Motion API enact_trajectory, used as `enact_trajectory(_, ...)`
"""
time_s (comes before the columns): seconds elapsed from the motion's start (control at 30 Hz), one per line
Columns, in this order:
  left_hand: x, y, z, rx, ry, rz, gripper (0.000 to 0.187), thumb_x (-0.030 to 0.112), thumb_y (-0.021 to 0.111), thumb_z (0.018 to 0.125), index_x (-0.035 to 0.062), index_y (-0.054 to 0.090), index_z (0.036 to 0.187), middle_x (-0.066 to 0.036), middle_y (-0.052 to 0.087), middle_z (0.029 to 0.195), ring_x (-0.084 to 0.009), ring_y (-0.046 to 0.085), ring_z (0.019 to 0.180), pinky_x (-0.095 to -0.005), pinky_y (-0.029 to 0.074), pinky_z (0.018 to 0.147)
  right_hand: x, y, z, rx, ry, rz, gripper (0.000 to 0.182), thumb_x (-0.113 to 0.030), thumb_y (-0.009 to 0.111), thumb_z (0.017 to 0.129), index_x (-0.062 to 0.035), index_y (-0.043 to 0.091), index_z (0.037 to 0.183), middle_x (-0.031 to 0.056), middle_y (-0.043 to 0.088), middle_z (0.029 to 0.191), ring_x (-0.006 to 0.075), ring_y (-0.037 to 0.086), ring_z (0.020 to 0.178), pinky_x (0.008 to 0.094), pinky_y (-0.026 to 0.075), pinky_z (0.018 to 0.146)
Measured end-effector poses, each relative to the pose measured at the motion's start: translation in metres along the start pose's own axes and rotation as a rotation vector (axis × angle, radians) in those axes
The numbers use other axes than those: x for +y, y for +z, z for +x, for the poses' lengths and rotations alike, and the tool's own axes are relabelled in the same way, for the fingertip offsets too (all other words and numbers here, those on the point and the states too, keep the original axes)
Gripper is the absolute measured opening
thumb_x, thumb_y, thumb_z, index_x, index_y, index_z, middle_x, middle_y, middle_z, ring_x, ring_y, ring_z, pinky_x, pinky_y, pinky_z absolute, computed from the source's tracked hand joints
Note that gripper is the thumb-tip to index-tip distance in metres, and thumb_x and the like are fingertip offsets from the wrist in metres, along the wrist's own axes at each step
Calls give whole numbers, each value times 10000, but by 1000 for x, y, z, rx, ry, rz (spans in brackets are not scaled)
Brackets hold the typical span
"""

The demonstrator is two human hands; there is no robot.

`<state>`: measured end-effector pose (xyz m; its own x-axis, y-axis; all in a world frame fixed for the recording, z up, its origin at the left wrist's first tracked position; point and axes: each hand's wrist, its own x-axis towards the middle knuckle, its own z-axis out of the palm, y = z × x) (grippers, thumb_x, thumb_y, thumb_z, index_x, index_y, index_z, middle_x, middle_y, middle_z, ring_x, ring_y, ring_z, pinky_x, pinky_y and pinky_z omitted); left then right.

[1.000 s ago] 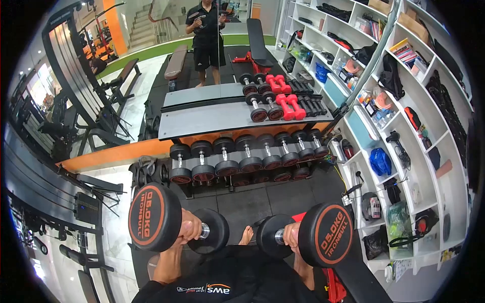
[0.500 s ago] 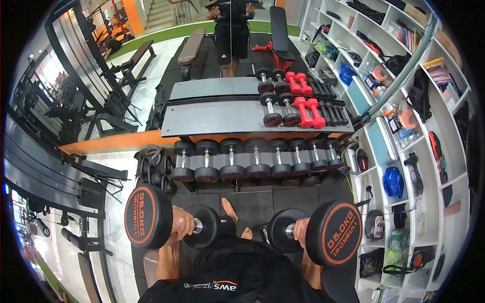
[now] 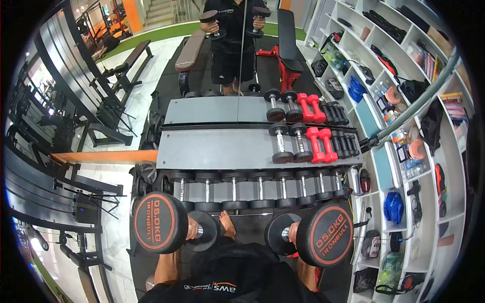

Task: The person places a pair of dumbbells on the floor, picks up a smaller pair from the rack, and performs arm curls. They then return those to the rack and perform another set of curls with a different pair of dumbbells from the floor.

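My left hand [image 3: 193, 227] is wrapped round the handle of a black dumbbell [image 3: 160, 222] marked 05.0KG in orange. My right hand [image 3: 293, 233] grips the handle of a matching dumbbell [image 3: 326, 235]. Both dumbbells are held up in front of my chest, apart from each other, and their outer heads hide much of each hand. Beyond them, a rack holds a row of black dumbbells [image 3: 234, 191]. On the grey shelf [image 3: 217, 149] above it stand smaller black dumbbells [image 3: 281, 143] and red dumbbells [image 3: 321, 145].
Behind the shelf a mirror reflects a person [image 3: 227, 43] holding dumbbells. Cable machines [image 3: 38, 182] stand at the left. White shelving [image 3: 374, 202] with bags and bottles runs along the right. A bare foot [image 3: 227, 224] rests on the dark floor.
The view has shifted, so the rack and shelf appear lower and the mirror shows more of the person. Both hands still grip their dumbbells, the left dumbbell slightly further right and the right one slightly further left.
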<state>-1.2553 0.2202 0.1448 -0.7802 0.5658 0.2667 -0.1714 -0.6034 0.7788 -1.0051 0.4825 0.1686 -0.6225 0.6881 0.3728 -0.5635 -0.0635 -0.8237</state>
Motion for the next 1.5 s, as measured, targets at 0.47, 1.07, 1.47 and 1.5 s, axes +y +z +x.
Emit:
enact_trajectory(0.47, -62, -48, 92, 125, -200, 52, 141, 67, 607, 886, 76, 538, 763, -33, 529, 590, -136, 503, 455, -287, 444, 436, 51, 11, 105, 32, 52, -55, 250, -147, 507, 980, -103, 441, 742, -10, 391, 518, 117, 394, 422, 266, 373, 449)
enact_trajectory(1.07, -159, -85, 102, 477, -369, 222, 73, 67, 614, 903, 76, 579, 839, -27, 566, 662, -129, 517, 494, -281, 434, 449, 163, -44, 231, -215, 359, 33, 255, -173, 516, 984, -104, 459, 745, -13, 386, 518, 116, 391, 428, 260, 363, 454)
enact_trajectory(1.47, -201, -136, 95, 645, -387, 234, 29, 68, 618, 914, 75, 607, 889, -24, 590, 709, -124, 526, 519, -277, 428, 458, 298, -16, 283, -345, 878, -1, 310, -206, 518, 992, -110, 463, 702, -15, 367, 502, 111, 388, 428, 255, 349, 454)
enact_trajectory(1.5, -210, -141, 89, 666, -382, 231, 25, 68, 619, 915, 75, 609, 893, -23, 592, 713, -124, 526, 522, -277, 427, 458, 302, -11, 285, -243, 979, -9, 366, -228, 526, 990, -115, 451, 650, -11, 362, 496, 109, 391, 427, 256, 344, 450)
